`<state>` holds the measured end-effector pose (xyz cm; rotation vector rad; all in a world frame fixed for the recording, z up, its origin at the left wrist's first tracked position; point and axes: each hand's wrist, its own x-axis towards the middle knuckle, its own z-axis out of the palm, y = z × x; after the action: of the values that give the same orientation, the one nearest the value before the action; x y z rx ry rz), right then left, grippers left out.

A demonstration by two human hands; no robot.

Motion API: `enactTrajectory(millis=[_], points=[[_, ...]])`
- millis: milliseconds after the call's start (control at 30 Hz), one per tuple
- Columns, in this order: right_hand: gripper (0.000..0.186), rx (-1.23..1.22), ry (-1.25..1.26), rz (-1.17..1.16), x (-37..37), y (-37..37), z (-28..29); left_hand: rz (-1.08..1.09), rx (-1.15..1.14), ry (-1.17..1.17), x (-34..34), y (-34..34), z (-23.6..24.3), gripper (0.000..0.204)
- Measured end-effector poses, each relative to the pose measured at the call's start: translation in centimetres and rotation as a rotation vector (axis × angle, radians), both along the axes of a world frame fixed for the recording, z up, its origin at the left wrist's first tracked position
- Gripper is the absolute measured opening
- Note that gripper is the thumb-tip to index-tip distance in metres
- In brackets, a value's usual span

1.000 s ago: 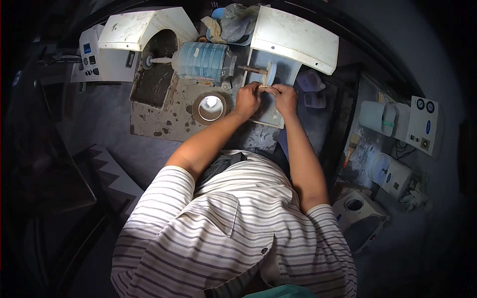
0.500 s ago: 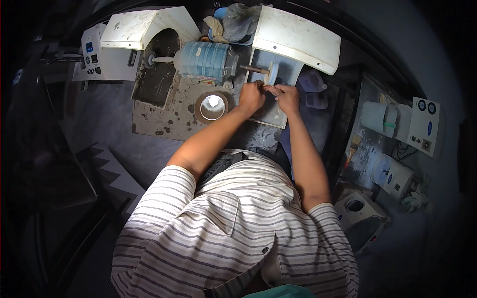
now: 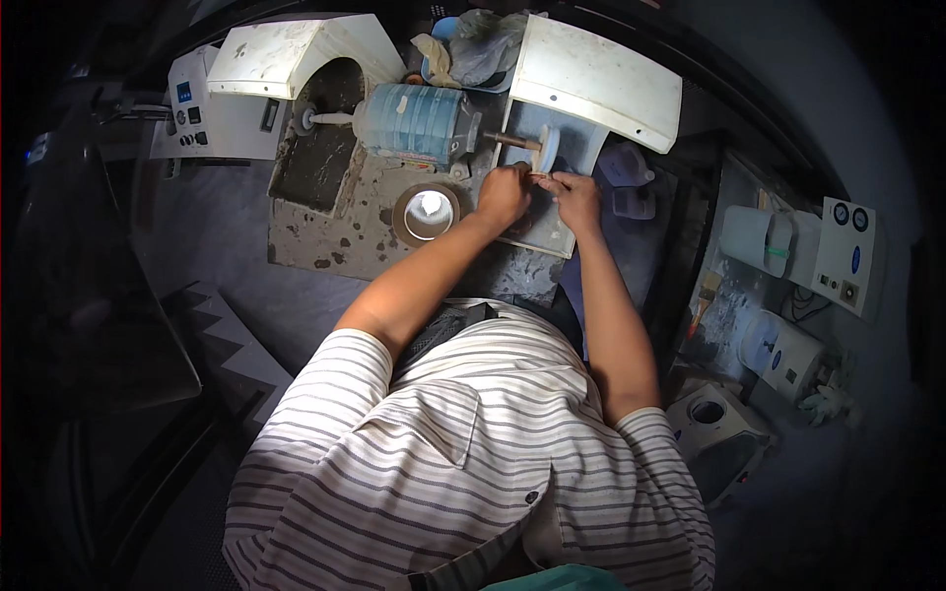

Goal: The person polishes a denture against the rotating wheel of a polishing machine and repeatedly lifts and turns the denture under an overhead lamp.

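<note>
My left hand and my right hand are close together at the lower edge of a pale round polishing wheel. The fingers of both are closed in a pinch. Between the fingertips shows a small thin brownish piece, too small to name; it is at or very near the wheel's rim, and I cannot tell whether they touch. A brown spindle carries the wheel from the left. Around it is a shallow light-coloured tray, with a white hood above. A cut blue plastic water bottle covers the machine's middle.
Left of the bottle, a second white hood stands over a dirty trough. A round brown-rimmed container with a bright centre sits on the stained bench. On the right are a brush and a control box.
The whole view has shifted slightly, so the bench appears a little farther right. Both hands stay pinched beside the wheel, with only a small shift of the fingers.
</note>
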<state>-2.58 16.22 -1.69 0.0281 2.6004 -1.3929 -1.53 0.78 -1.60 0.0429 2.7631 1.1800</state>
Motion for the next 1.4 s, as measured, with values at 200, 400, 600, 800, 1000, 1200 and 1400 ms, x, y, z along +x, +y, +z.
enactTrajectory(millis=[200,400,600,800,1000,1200,1400], points=[[0.023,0.193,0.059,0.102,-0.6,-0.2,0.5,0.106,0.125,0.046,0.1,-0.5,-1.0,0.016],[0.026,0.157,0.116,0.071,-0.5,-1.1,-0.4,0.132,0.151,0.063,0.0,-0.6,-0.9,0.015],[0.025,0.16,0.058,0.041,-0.3,0.0,0.6,0.043,0.061,0.026,0.0,0.4,-1.4,0.015],[0.028,0.325,0.191,0.054,0.9,-2.3,1.5,0.076,0.196,0.213,0.8,-1.6,-0.9,0.017],[0.019,0.121,0.411,0.091,1.9,-1.3,1.9,-0.111,0.303,0.398,1.1,-2.4,-1.6,0.023],[0.012,0.11,0.478,0.164,0.9,-0.4,0.3,0.015,0.288,0.215,1.0,-0.6,-1.8,0.019],[0.007,0.121,0.371,0.164,0.1,-0.8,-0.9,0.185,0.4,0.011,0.4,-0.1,-2.7,0.013]])
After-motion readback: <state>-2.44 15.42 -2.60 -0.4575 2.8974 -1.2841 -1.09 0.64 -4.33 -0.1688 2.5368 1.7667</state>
